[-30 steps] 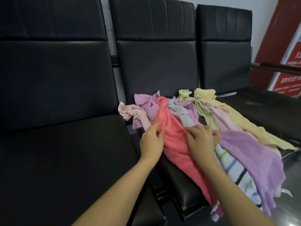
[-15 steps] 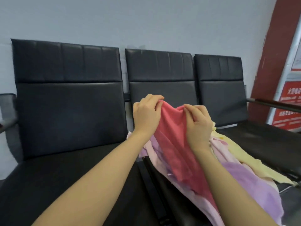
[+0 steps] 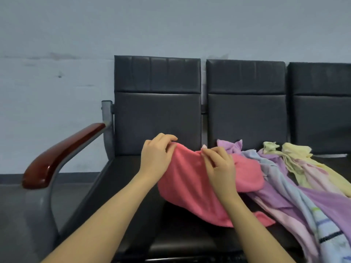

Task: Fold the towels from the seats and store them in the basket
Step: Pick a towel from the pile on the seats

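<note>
The task looks to be at its very start: no folded towel shows anywhere, and the basket is not in view. The left hand (image 3: 158,158) and the right hand (image 3: 220,166) are a little apart, each pinching the far edge of the pink towel (image 3: 191,188), which is raised at that edge and drapes down toward the front edge of the left seat (image 3: 121,186), spilling onto the gap beside the middle seat (image 3: 247,118). It is bunched and not yet spread flat, so the first fold seems not to have been made. The rest of the pile lies unfolded across the middle seat: a purple towel (image 3: 326,207) near the front, a blue striped towel (image 3: 281,185) running from back to front just beside the pink one, a pale pink towel (image 3: 311,169) and a yellow towel (image 3: 298,150) toward the back right corner. By this showing, every towel is left to fold and store.
</note>
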The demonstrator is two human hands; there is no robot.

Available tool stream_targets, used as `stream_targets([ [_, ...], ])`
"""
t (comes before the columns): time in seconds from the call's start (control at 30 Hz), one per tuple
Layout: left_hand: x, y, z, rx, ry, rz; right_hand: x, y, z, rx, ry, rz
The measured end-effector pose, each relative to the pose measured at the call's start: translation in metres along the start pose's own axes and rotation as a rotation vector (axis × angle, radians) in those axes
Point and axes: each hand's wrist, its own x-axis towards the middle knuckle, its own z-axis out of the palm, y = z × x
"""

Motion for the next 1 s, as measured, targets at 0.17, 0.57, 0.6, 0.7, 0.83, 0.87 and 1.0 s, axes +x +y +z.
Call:
stream_targets([
  [0.17,-0.042,-0.02,-0.036,0.109,0.022,-0.046,-0.045,-0.036,0.021,0.077,-0.116,0.01],
  [0.57,-0.113,-0.077,-0.021,0.312,-0.654,-0.364,-0.095,-0.008,0.031,-0.095,-0.593,0.455],
  [0.6,-0.113,-0.078,-0.016,0.329,-0.695,-0.357,-0.096,-0.006,0.027,-0.135,-0.648,0.461],
  [0.7,-0.121,-0.083,-0.005,0.38,-0.838,-0.333,-0.094,-0.006,0.015,-0.119,-0.782,0.49],
  [0.83,-0.126,-0.095,0.002,0.278,-0.786,-0.4,-0.1,-0.011,0.001,-0.011,-0.892,0.496],
  [0.87,-0.126,-0.097,0.003,0.223,-0.736,-0.413,-0.102,-0.012,-0.001,-0.004,-0.901,0.478],
  [1.0,-0.124,-0.099,0.003,0.072,-0.515,-0.412,-0.108,-0.013,-0.005,-0.017,-0.915,0.371],
])
